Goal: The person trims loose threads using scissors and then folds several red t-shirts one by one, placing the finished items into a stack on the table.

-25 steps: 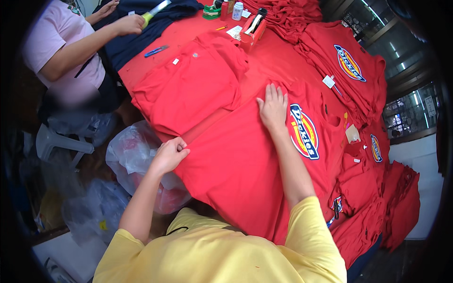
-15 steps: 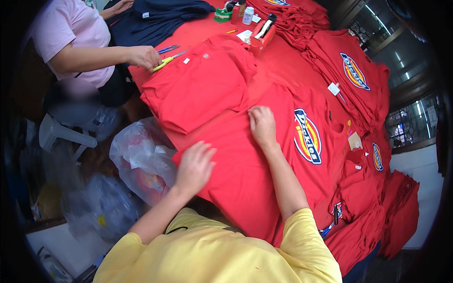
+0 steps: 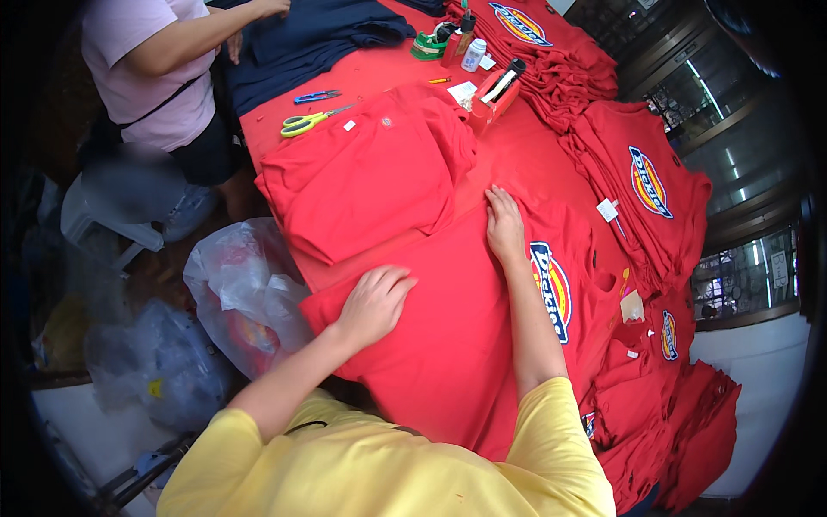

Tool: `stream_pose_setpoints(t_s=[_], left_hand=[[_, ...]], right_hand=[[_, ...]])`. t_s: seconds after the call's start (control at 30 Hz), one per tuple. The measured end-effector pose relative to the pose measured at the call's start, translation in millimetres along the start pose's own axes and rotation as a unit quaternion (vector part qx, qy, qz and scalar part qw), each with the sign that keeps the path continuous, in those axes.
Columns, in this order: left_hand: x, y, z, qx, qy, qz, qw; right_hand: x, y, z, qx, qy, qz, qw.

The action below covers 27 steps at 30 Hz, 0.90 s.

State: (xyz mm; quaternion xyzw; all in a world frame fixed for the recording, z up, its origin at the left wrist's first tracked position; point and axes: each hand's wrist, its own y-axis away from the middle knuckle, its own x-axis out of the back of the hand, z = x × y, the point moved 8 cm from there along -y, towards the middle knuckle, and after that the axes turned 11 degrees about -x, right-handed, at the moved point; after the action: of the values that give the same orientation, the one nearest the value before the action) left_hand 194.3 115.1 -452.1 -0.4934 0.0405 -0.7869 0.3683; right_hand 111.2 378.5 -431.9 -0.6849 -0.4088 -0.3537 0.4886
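Observation:
A red T-shirt (image 3: 439, 336) with a colourful oval print lies spread on the table in front of me. My left hand (image 3: 376, 302) rests flat on its left part, fingers stretched out and holding nothing. Farther up, my right hand (image 3: 505, 222) lies on the cloth close to the shirt's far edge, left of the print, with its fingers extended. Just beyond is another red shirt (image 3: 366, 181), loosely folded, bearing a small white tag.
Yellow-handled scissors (image 3: 298, 125) and blue thread snips (image 3: 316, 97) lie at the far left. A tape dispenser (image 3: 500, 90) and small bottles stand behind. Stacked red shirts (image 3: 637, 181) line the right. A plastic bag (image 3: 245, 284) sits left; a co-worker (image 3: 164, 77) stands by navy cloth.
The co-worker has put down the yellow scissors and drawn their hand back. My left hand has moved slightly right and settled on the cloth; my right fingers have straightened.

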Motion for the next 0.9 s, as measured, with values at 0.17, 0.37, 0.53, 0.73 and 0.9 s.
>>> stream_pose_setpoints(t_s=[0.17, 0.37, 0.53, 0.73, 0.9], left_hand=[[-7.4, -120.2, -60.3, 0.02, 0.148, 0.015, 0.989], [11.7, -153.3, -103.5, 0.093, 0.242, -0.038, 0.965], [10.2, -93.3, -51.9, -0.042, 0.033, -0.148, 0.988], [54.1, 74.7, -22.8, 0.056, -0.176, -0.074, 0.98], [81.4, 109.9, -52.7, 0.153, -0.041, 0.095, 0.983]], right_hand=[[18.4, -12.2, -17.9, -0.002, -0.046, 0.092, 0.995], [2.3, -6.9, 2.3, 0.012, -0.056, 0.049, 0.997], [8.8, -13.0, -16.8, -0.029, 0.046, 0.034, 0.998], [2.0, -12.7, -7.6, -0.059, 0.039, 0.016, 0.997], [8.1, 0.8, -20.3, -0.025, 0.126, 0.07, 0.989]])
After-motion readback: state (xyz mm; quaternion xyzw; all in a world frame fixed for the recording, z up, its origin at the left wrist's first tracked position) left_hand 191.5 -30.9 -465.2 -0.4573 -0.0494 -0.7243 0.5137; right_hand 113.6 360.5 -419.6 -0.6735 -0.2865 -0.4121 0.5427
